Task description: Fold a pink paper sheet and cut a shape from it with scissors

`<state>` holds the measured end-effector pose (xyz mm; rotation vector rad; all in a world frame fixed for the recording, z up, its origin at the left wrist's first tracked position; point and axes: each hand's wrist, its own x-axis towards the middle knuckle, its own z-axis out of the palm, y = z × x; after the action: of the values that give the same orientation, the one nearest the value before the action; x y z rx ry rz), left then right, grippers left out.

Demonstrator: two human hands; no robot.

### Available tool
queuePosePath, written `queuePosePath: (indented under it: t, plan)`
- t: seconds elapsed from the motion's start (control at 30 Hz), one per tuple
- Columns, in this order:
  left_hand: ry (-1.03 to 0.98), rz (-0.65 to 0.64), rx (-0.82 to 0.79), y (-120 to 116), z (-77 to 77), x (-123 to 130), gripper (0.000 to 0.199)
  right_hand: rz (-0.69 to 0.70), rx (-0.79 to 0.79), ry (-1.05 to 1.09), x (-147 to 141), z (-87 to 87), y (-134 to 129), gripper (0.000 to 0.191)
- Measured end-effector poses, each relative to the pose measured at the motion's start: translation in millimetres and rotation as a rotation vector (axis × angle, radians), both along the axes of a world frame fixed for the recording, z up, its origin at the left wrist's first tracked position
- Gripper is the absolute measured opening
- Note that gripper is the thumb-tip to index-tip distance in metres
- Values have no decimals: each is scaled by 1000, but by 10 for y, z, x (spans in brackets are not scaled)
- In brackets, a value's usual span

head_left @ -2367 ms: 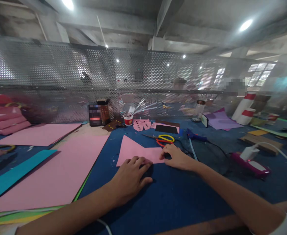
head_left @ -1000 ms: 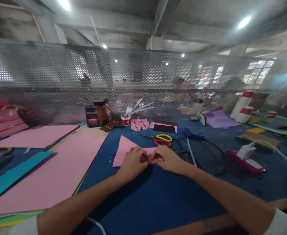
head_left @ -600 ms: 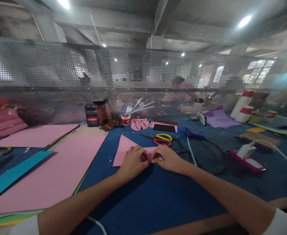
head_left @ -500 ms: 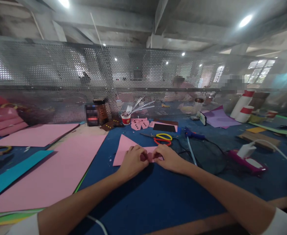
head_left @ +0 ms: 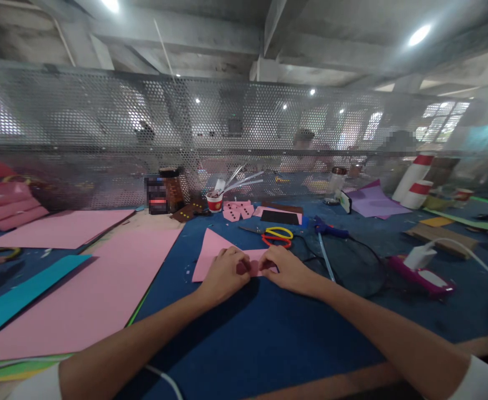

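A piece of pink paper [head_left: 210, 250] with a pointed left end lies on the blue table mat, under both hands. My left hand [head_left: 226, 273] has its fingers curled down on the middle of the paper, gripping its near edge. Close beside it, my right hand [head_left: 283, 269] pinches the right part of the paper with thumb and fingers bent. The fingertips partly hide the paper between them. Just beyond the hands lie scissors [head_left: 277, 236] with red and yellow handles, and a blue glue gun [head_left: 330, 228] rests to their right.
Large pink sheets [head_left: 102, 289] and a teal strip [head_left: 27, 294] cover the left side. A paper cup [head_left: 214, 203], a pink dotted cutout [head_left: 237, 210] and a black rectangle [head_left: 280, 217] stand or lie behind. A magenta power strip [head_left: 422, 278] with cables is at right. A perforated metal screen [head_left: 227, 128] closes the back.
My left hand has shifted very slightly to the left on the pink paper. The right hand and the paper look the same.
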<state>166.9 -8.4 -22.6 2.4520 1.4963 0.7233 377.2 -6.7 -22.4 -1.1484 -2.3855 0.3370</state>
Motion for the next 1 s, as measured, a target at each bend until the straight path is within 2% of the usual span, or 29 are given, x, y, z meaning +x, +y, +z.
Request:
queuePosePath:
  t: [0.3, 1.0]
  plan:
    - [-28, -27, 13, 15, -29, -54, 15, 9, 3, 16, -3, -8, 1, 14]
    - [-59, 4, -51, 46, 1, -191, 19, 11, 14, 25, 20, -62, 30, 18]
